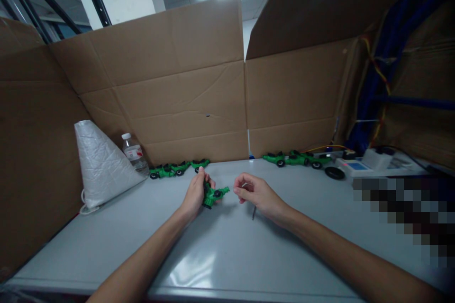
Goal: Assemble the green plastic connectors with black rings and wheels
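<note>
My left hand [197,191] is wrapped round a green toy car [214,195] with black wheels, held above the grey table with its narrow green end pointing right. Just right of that end, my right hand [253,192] is closed, thumb and fingers pinched together. A thin dark rod [253,213] sticks out below the right hand, its upper part hidden by the fingers. The two hands are apart, and the right one does not touch the car.
Along the cardboard wall [177,104] stand several green toy cars, a left group [167,170] and a right group [296,158]. A silvery bag [103,165] and a bottle [134,154] are at left. A black ring [334,173] lies by a white power strip [377,168] at right.
</note>
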A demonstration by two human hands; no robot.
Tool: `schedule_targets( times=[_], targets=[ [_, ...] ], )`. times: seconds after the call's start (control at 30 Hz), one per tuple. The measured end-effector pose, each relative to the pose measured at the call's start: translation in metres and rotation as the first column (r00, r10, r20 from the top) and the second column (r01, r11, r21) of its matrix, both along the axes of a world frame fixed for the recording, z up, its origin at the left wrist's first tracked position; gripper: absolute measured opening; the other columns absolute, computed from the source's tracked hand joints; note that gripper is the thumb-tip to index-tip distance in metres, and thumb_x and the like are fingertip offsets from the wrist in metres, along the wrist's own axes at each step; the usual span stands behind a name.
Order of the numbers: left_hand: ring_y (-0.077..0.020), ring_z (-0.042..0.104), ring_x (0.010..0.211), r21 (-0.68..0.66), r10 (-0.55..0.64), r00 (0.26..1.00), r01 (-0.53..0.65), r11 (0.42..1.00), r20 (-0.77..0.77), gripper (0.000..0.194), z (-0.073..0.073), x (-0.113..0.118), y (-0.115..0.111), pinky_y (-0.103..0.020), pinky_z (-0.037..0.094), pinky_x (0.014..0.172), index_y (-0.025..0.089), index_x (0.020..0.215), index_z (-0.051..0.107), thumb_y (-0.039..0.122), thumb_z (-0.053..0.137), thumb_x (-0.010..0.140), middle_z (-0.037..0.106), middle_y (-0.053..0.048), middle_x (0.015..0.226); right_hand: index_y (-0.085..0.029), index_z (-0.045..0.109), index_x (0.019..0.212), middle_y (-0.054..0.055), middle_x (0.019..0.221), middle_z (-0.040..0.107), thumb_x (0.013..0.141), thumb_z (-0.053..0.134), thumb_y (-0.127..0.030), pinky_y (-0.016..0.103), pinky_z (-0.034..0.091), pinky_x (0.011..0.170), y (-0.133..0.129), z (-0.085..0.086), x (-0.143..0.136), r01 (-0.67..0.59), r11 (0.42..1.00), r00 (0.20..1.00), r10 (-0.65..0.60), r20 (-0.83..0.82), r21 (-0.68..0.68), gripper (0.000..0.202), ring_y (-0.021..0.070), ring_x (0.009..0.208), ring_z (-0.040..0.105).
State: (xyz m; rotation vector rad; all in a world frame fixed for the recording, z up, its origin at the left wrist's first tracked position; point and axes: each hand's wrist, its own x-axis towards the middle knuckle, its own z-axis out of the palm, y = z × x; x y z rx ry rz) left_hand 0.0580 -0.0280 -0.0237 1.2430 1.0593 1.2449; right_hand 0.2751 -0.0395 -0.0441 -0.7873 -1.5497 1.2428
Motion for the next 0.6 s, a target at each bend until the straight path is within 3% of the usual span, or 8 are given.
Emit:
schedule_targets(
  times=[0.13,0.3,0.43,0.6],
  targets=[
    [-0.0138,0.060,0.062,-0.074,-0.086,0.996,0.087,0.993,0.025,0.062,0.005,0.004,-0.007,-0.024,0.055,0.045,0.021,0.087,0.047,0.079,0.069,0.082,0.055,0.002,0.078,-0.021,0.063,0.086,-0.002,0.075,0.061,0.084,0.080,-0.055,0.027,0.050,0.064,0.000,-0.002,-0.002,-0.039,0.999,0.998,0.038,-0.042,-0.011,0.038,0.0139,0.068,0.058],
    [-0.0102,0.062,0.064,0.038,-0.173,0.984,0.175,0.984,-0.036,0.069,-0.003,0.005,-0.007,-0.019,0.052,0.045,0.024,0.093,0.038,0.048,0.097,0.066,0.057,0.005,0.091,-0.020,0.062,0.086,-0.002,0.074,0.064,0.079,0.083,-0.057,0.028,0.054,0.065,0.009,-0.012,-0.002,-0.029,0.998,0.996,0.025,-0.086,-0.051,0.043,0.0151,0.069,0.063],
    [-0.0080,0.061,0.062,0.099,-0.214,0.976,0.216,0.971,-0.037,0.071,-0.010,0.005,-0.004,-0.021,0.054,0.049,0.025,0.097,0.036,0.040,0.099,0.066,0.058,0.005,0.096,-0.019,0.064,0.086,0.001,0.079,0.065,0.077,0.083,-0.059,0.028,0.055,0.058,0.012,-0.017,-0.002,0.038,0.998,0.996,-0.041,-0.080,-0.049,0.044,0.0165,0.069,0.064],
    [-0.0094,0.062,0.069,0.134,-0.247,0.966,0.255,0.958,-0.075,0.067,-0.008,0.004,-0.004,-0.021,0.056,0.053,0.024,0.101,0.039,0.036,0.097,0.070,0.058,0.003,0.100,-0.020,0.064,0.086,0.000,0.081,0.063,0.079,0.081,-0.054,0.027,0.055,0.055,0.010,-0.014,-0.001,0.065,0.998,0.997,-0.065,-0.043,-0.016,0.039,0.0160,0.069,0.064]
  ],
)
